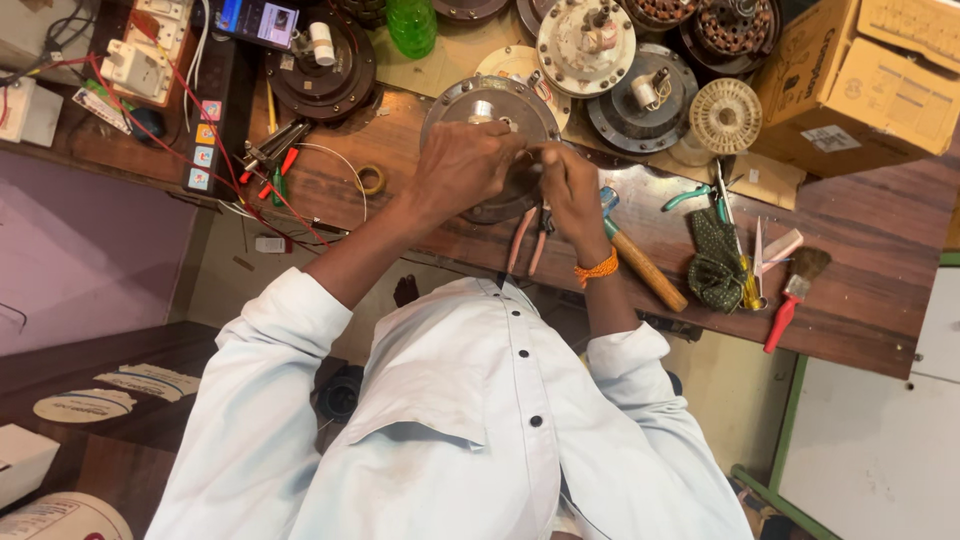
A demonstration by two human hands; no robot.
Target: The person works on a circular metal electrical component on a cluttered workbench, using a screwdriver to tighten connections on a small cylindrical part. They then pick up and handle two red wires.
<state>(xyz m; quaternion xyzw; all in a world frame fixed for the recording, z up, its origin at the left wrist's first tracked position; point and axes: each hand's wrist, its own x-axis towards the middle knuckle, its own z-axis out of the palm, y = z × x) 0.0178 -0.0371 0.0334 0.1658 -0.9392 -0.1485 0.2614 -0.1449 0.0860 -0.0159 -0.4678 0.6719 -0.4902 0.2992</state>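
A long brown wooden workbench (pixel 860 300) holds a round grey metal fan motor (pixel 487 110) near its front edge. The left hand (pixel 462 165) lies on the motor, fingers curled over it. The right hand (pixel 568 185), just beside the motor, squeezes red-handled pliers (pixel 530 238). Right of the motor lie a wooden-handled hammer (pixel 640 262) and a small red-handled brush (pixel 793 285)
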